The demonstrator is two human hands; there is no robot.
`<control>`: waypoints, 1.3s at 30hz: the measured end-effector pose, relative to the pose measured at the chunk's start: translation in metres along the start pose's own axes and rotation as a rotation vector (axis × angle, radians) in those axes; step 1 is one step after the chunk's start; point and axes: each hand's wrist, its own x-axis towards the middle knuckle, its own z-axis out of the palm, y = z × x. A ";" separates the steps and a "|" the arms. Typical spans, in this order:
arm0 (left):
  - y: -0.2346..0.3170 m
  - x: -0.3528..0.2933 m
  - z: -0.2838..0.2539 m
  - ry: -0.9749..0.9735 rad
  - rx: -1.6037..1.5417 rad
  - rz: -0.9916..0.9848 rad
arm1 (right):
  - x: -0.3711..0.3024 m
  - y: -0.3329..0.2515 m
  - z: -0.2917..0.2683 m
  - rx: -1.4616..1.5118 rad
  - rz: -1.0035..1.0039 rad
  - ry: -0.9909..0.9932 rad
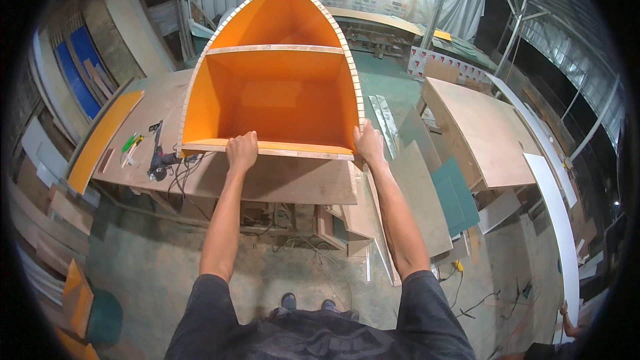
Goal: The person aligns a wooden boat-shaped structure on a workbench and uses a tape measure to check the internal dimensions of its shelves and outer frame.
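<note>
Before me, over the workbench, stands a pointed-arch wooden cabinet [280, 93], orange inside, with a pale strip-like rim and one cross shelf. My left hand [242, 151] is closed over its near bottom board, left of the middle. At the lower right corner, my right hand [370, 143] grips the side edge, its fingers partly hidden. Both arms reach straight out. Left of the cabinet, a dark corded power tool [160, 163] lies on the workbench [300, 183], near some small green and yellow hand tools [131, 145].
Another wooden table [477, 127] stands at right, with green panels [455, 195] leaning beside it. Long white strips [557, 227] run along the far right. Cables [327, 260] trail on the floor. Another person's hand [569, 320] shows at lower right. Sheets [77, 73] lean at left.
</note>
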 end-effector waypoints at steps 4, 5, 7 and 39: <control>0.002 0.000 -0.003 -0.010 0.019 -0.011 | -0.001 -0.009 -0.005 -0.027 0.029 -0.007; 0.005 0.001 -0.003 -0.011 0.009 -0.012 | 0.000 -0.009 -0.006 -0.040 0.032 -0.004; 0.003 0.001 -0.003 -0.007 0.014 -0.010 | -0.001 -0.011 -0.007 -0.044 0.030 -0.006; -0.005 -0.023 0.003 0.023 -0.053 0.004 | -0.026 -0.007 -0.009 -0.033 -0.016 -0.018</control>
